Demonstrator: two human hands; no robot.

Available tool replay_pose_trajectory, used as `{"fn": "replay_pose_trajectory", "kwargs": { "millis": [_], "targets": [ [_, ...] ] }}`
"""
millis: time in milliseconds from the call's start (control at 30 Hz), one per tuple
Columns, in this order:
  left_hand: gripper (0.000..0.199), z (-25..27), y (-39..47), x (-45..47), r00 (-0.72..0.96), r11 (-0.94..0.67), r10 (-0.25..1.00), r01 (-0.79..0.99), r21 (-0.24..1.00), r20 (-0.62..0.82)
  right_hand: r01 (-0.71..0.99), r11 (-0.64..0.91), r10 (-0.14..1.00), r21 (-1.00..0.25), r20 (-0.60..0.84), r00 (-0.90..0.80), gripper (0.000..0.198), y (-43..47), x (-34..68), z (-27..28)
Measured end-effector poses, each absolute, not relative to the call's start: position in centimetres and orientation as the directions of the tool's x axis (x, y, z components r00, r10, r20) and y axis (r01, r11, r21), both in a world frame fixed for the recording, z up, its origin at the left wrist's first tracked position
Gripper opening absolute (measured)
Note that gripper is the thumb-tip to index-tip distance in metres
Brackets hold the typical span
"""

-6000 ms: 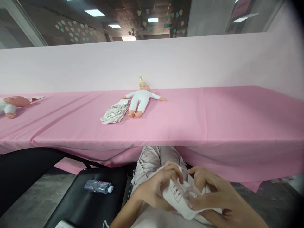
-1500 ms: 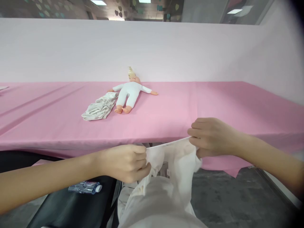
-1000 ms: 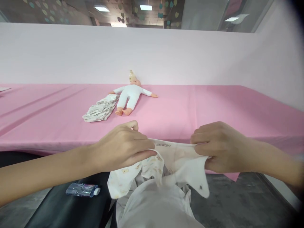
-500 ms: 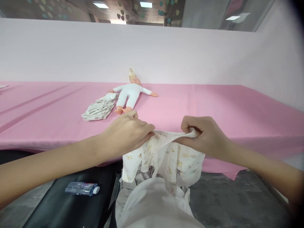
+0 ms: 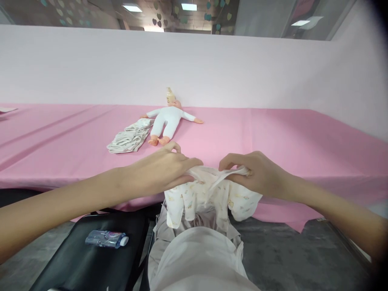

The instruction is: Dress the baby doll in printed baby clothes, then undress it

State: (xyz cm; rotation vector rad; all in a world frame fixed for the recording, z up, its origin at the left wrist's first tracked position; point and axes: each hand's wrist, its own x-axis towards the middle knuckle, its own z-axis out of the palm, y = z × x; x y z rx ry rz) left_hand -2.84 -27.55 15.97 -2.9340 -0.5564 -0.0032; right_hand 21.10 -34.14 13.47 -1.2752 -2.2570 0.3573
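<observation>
A white baby garment with small printed figures hangs between my hands, above my lap and in front of the table edge. My left hand pinches its upper edge on the left. On the right, my right hand is closed on the same edge, thumb below and fingers above. The cloth between them sags in soft folds, and its lower parts dangle. Beyond my hands a baby doll in a white suit lies on its back, arms spread. Folded pale cloths lie beside it.
A pink-covered table stretches across the view, with a white wall behind. A pump bottle stands by the doll's head. At lower left, a clear plastic bottle lies on a black chair.
My hands have come slightly closer together. The garment's lower parts have risen a little and hang farther from my body. The view has shifted slightly.
</observation>
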Motion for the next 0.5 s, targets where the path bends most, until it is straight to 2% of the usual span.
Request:
{"fn": "replay_pose_trajectory", "kwargs": {
  "millis": [167, 333, 500],
  "targets": [
    [0.027, 15.5, -26.9, -3.4, 0.933, -0.93, 0.292, 0.329, -0.167, 0.21, 0.628, 0.684, 0.73, -0.372, 0.348, -0.588, 0.012, -33.1, 22.4, 13.4],
    [0.028, 15.2, -26.4, -3.5, 0.94, -0.94, 0.168, 0.244, -0.241, 0.295, 0.618, 0.731, 0.677, -0.289, 0.421, -0.604, 0.02, -32.4, 23.0, 12.9],
    [0.027, 15.1, -26.2, -3.5, 0.89, -0.902, 0.224, 0.344, -0.261, 0.397, 0.659, 0.705, 0.683, -0.262, 0.5, -0.532, 0.031, -32.8, 22.4, 12.9]
  ]
}}
